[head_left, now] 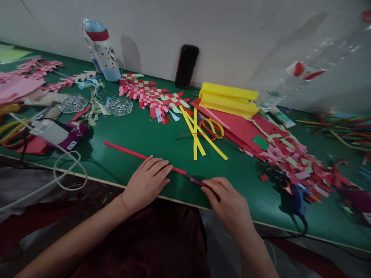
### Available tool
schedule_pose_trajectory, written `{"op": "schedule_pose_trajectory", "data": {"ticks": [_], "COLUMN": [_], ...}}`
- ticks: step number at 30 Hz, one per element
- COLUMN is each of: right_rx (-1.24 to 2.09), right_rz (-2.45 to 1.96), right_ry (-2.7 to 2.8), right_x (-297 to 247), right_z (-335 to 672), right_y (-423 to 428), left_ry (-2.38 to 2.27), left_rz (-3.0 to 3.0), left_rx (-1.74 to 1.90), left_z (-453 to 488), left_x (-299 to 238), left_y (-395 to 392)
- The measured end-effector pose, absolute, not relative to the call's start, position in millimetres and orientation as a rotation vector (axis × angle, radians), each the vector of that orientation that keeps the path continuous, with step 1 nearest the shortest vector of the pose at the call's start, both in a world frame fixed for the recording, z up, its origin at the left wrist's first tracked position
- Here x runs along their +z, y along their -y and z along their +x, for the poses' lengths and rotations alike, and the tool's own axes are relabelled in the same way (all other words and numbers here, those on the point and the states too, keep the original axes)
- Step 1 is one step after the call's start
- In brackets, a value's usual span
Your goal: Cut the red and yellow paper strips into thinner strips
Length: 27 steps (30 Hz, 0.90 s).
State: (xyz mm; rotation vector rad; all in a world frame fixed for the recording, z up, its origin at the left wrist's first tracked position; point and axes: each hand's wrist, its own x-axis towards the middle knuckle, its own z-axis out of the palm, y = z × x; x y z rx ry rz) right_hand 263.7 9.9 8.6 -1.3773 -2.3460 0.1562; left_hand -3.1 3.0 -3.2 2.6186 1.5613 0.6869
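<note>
A narrow red paper strip (pixel 124 149) is lying near the front edge of the green tabletop (pixel 150 135), slanting so that its right end is sitting closer to that edge. The left hand (pixel 149 177) is resting across the strip, fingers extended and together, pressing on it without closing around it, and is covering part of its length. The right hand (pixel 226 197) is gripping a slim purple tool (pixel 197 181), perhaps a craft knife, whose dark tip is pointing at the strip's right end; blur is hiding whether they are touching.

Beyond the hands, yellow paper strips (pixel 195 148) are crossing one another, crowding the space towards the back edge, and orange-and-yellow-handled scissors (pixel 218 127) are lying just beside them. Red paper sheets (pixel 237 133) are spreading rightwards, with folded yellow paper (pixel 228 98) resting on their back end. Paper scraps (pixel 301 162) are heaping up towards the right, and a blue corded tool (pixel 298 199) is lying between them and the front edge.

Along the back edge, red-and-pink woven paper pieces (pixel 147 92) are overlapping, while a smartphone (pixel 187 66) is leaning on the wall (pixel 226 34) and a patterned drinking bottle (pixel 106 54) is standing further left. Towards the left edge, a white cable (pixel 68 154) is looping over the front edge.
</note>
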Motion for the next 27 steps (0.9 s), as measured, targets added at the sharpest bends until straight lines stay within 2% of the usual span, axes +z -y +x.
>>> {"op": "schedule_pose_trajectory", "data": {"ticks": [13, 21, 27], "right_rx": [0.064, -0.195, -0.149], "right_rz": [-1.366, -1.366, -1.348], "right_ry": [2.387, 2.419, 2.41], "right_x": [7.7, 10.5, 10.9], "right_z": [261.4, 256.7, 256.4], "right_y": [-13.6, -15.7, -17.8], "left_ry": [-1.461, -1.557, -1.603], "left_rz": [2.674, 2.726, 2.68], "left_rx": [0.591, 0.431, 0.394], "left_z": [-9.8, -10.3, -6.0], "left_x": [-0.8, 9.8, 11.9], "left_y": [-1.7, 7.2, 11.7]}}
